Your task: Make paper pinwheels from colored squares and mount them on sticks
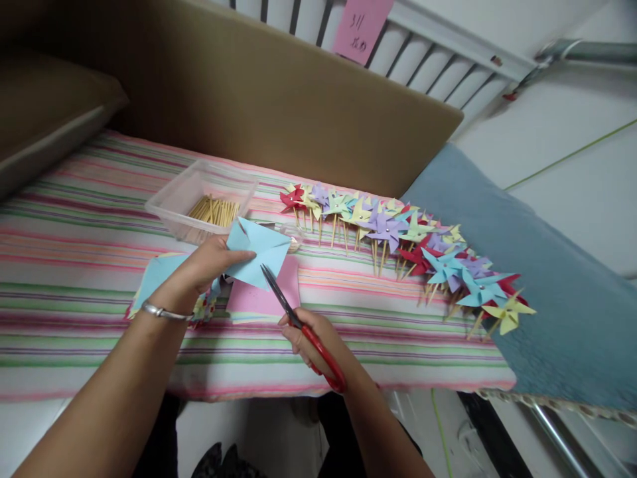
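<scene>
Scissors (pixel 294 318) (handles (pixel 339 380) part-hidden); blue paper (pixel 265 244)

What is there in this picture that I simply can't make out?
All in the head view:
Left hand: fingers under the blue paper, hidden by it.
Pinwheels: rear ones, partly covered by front ones.
Note: lower writing, too blurred.
Cushion: cut off by the left edge.

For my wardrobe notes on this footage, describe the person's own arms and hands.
The left hand and right hand wear no gloves. No sleeves show on the left forearm or right forearm. A slim, shiny silver-coloured bangle, thicker at one part, circles the left forearm near the hand; no bangle shows on the right.
</scene>
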`<state>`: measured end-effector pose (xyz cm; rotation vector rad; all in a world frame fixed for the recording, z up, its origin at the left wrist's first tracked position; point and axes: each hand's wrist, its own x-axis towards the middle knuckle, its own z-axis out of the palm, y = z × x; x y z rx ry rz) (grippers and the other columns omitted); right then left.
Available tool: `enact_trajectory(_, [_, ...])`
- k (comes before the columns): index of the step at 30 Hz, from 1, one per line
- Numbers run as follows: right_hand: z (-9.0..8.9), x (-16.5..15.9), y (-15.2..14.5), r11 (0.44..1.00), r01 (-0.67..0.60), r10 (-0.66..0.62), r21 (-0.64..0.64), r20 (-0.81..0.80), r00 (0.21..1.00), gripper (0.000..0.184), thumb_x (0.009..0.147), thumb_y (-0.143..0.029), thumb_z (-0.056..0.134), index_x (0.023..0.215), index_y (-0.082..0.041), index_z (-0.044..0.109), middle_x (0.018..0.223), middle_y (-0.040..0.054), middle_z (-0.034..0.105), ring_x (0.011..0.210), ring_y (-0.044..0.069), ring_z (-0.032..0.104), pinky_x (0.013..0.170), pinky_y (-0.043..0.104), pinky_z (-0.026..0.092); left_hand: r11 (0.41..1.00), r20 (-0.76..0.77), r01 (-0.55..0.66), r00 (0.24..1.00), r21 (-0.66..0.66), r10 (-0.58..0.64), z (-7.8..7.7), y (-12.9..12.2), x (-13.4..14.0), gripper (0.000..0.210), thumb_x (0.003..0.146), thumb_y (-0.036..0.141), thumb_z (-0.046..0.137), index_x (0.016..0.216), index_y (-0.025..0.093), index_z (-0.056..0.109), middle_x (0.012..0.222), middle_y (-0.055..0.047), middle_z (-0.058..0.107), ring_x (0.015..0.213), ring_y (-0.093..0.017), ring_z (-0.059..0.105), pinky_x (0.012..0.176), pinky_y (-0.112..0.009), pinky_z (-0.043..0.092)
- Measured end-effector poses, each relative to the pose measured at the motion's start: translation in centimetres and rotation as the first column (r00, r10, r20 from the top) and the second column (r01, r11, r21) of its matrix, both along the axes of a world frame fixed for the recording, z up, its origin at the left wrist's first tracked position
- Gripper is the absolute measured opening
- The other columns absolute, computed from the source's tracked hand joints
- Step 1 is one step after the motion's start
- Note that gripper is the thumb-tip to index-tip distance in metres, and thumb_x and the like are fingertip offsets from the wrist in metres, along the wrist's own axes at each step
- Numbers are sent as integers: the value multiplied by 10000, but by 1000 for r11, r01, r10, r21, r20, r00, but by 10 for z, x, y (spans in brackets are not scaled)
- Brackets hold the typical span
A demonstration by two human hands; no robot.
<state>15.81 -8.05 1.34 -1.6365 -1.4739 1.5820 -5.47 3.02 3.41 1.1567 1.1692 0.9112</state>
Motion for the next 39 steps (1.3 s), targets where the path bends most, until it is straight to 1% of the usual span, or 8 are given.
enact_trajectory(4, [0, 1, 0, 1000, -16, 16, 16, 14, 1000, 213, 804, -399, 569, 877, -199, 572, 548, -60, 502, 393, 42, 382, 406, 172, 331, 1000, 21, -9, 1000, -14, 9, 2, -1, -1, 211, 530, 275, 746, 689, 149, 688, 643, -23, 672, 569, -162, 559, 565, -260, 417])
enact_trajectory(9, [2, 1, 0, 999, -28, 27, 36, 18, 999, 210, 802, -397, 573, 867, -198, 570, 548, -62, 501, 399, 42, 390, 420, 173, 340, 1000, 30, -7, 1000, -8, 7, 0, 0, 0, 237, 531, 278, 751, 717, 144, 690, 666, -28, 679, 585, -169, 568, 582, -268, 421])
enact_trajectory(15, [2, -2, 1, 999, -10, 10, 32, 20, 1000, 226, 797, -400, 574, 890, -194, 575, 550, -63, 495, 403, 44, 380, 416, 174, 333, 1000, 36, -15, 999, -7, 15, -2, 1, 0, 238, 534, 284, 757, 717, 147, 690, 673, -25, 680, 595, -172, 572, 588, -269, 427])
enact_trajectory(21, [3, -3, 2, 999, 2, -4, 42, 55, 998, 229, 785, -396, 588, 895, -195, 585, 541, -65, 481, 403, 44, 375, 417, 174, 326, 1000, 95, 1, 996, 8, -2, -5, 1, 1, 259, 532, 287, 762, 747, 156, 700, 700, -35, 695, 613, -186, 595, 606, -287, 448])
enact_trajectory(26, [3, -4, 1, 999, 1, -4, 55, 51, 999, 232, 786, -399, 586, 903, -198, 587, 551, -65, 478, 411, 46, 379, 426, 177, 331, 1000, 114, -17, 993, 7, 16, -5, 0, 2, 262, 535, 281, 762, 757, 155, 701, 706, -40, 706, 615, -184, 603, 600, -283, 455])
enact_trajectory(32, [3, -4, 1, 997, 0, -4, 76, 60, 998, 236, 783, -400, 591, 900, -195, 597, 563, -57, 464, 456, 61, 401, 451, 184, 338, 1000, 121, -24, 992, -4, 25, -4, -1, 4, 300, 518, 291, 773, 768, 146, 691, 706, -39, 708, 621, -191, 613, 603, -288, 460])
enact_trajectory(39, [-1, -4, 1, 996, 18, -21, 85, 35, 999, 242, 771, -408, 602, 881, -192, 600, 574, -48, 446, 501, 81, 418, 468, 198, 335, 1000, 124, -9, 992, 5, 8, -3, -1, 4, 306, 535, 298, 770, 791, 148, 697, 765, -56, 722, 667, -211, 631, 635, -305, 472])
